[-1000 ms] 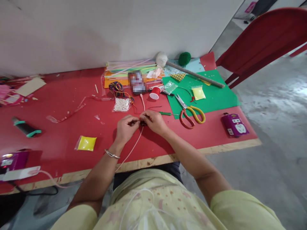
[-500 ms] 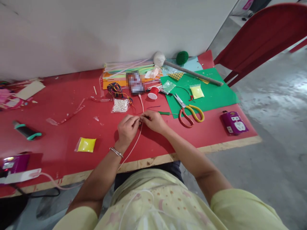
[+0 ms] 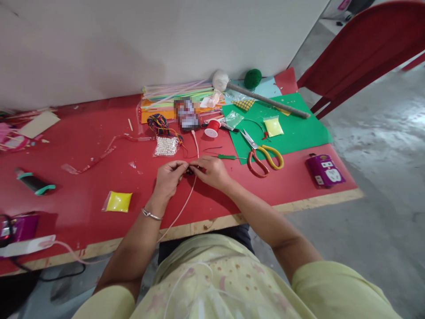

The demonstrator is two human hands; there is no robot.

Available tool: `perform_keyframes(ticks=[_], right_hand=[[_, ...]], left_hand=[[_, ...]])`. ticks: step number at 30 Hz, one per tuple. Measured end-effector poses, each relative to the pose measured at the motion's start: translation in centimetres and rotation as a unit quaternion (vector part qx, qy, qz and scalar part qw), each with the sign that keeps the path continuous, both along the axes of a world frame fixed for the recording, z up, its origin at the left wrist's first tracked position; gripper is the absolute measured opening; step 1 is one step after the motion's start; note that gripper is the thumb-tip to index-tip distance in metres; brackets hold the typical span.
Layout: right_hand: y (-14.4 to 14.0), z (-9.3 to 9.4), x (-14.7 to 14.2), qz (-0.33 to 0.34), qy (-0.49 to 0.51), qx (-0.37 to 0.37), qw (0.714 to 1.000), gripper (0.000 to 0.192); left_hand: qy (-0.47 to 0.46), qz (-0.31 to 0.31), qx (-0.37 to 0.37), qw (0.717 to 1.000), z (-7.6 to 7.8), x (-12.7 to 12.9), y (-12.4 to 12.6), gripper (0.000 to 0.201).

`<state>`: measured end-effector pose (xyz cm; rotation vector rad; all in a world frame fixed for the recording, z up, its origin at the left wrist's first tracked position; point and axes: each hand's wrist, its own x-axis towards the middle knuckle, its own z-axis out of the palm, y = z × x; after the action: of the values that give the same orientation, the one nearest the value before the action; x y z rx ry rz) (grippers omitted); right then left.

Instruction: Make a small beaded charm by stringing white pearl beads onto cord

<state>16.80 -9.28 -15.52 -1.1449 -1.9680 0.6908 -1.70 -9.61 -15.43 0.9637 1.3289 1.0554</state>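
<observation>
Desk red, pale wood edge. Scissors with one red and one yellow handle, on green sheet. Spool red and white. Bag of beads white. Packet yellow. Box purple with white patches. Ball dark green. Chair red. Shirt pale yellow with small pink print.

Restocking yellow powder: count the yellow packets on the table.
2. One packet lies near the left hand; another sits on the green sheet above the scissors. Clutter may hide more.
</observation>
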Motion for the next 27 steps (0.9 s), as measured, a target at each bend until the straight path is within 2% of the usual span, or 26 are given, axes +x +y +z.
perform_keyframes(ticks=[5, 9, 12, 15, 19, 23, 25, 27], right_hand=[[0.1, -0.4, -0.1, -0.005, -0.017, 0.009, 1.000, 0.024], [0.1, -0.1, 0.0, -0.008, -0.011, -0.001, 1.000, 0.020], [0.1, 0.4, 0.1, -0.023, -0.013, -0.009, 1.000, 0.016], [0.2, 0.7, 0.5, -0.049, -0.038, -0.013, 0.998, 0.012], [0.4, 1.0, 1.1, -0.070, -0.084, -0.019, 0.994, 0.010], [0.4, 1.2, 1.2, -0.098, -0.101, -0.032, 0.990, 0.011], [0.4, 1.3, 1.1, -0.105, -0.098, -0.041, 0.989, 0.010], [0.4, 1.4, 1.1, -0.096, -0.079, -0.052, 0.991, 0.010]], left_hand=[[-0.003, -0.017, 0.001, 1.000, 0.2, 0.1, -0.1, 0.027], [0.029, -0.014, 0.018, 0.999, -0.1, 0.0, -0.2, 0.027], [0.106, -0.035, 0.069, 0.991, 0.1, -0.5, -0.2, 0.025], [0.203, -0.058, 0.132, 0.969, 0.6, -1.4, -0.1, 0.022], [0.250, -0.091, 0.135, 0.955, 0.9, -2.6, 0.1, 0.023], [0.247, -0.071, 0.173, 0.951, 0.7, -2.8, 0.3, 0.019], [0.211, -0.047, 0.171, 0.961, 0.6, -2.6, 0.3, 0.016], [0.136, -0.033, 0.132, 0.981, 0.6, -2.1, 0.2, 0.019]])
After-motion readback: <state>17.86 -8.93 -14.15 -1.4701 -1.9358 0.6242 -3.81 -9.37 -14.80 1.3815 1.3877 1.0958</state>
